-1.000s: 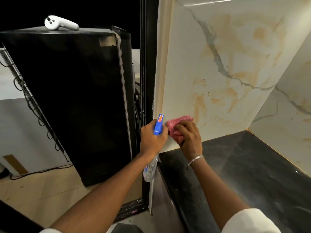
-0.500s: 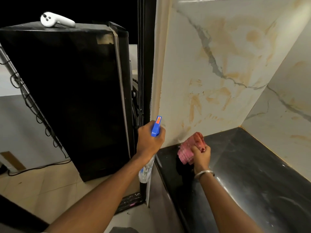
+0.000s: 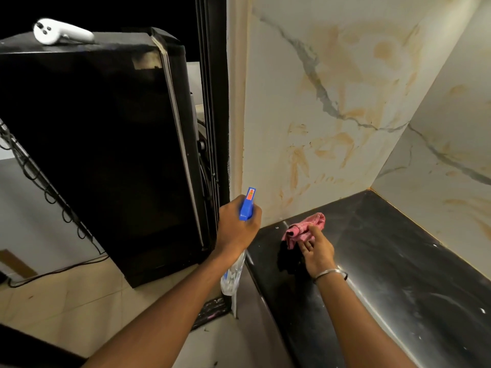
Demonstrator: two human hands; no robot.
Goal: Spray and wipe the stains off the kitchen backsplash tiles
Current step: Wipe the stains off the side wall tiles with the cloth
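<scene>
At twelve o'clock the backsplash tiles [image 3: 332,75] carry orange stains [image 3: 297,166], so most wiping seems left; at six, the left hand [image 3: 236,229] grips the spray bottle [image 3: 247,205]; the right hand [image 3: 317,251] pinches the pink cloth [image 3: 305,229] over the desk [image 3: 385,261].

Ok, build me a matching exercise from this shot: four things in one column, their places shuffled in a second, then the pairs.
Things
1. spray bottle
2. pink cloth
3. white controller
4. metal bangle

Places
A. on top of the black appliance
B. round the right wrist
C. gripped in the left hand
D. pinched by the right hand over the dark counter

Pairs: 1-C, 2-D, 3-A, 4-B
</scene>
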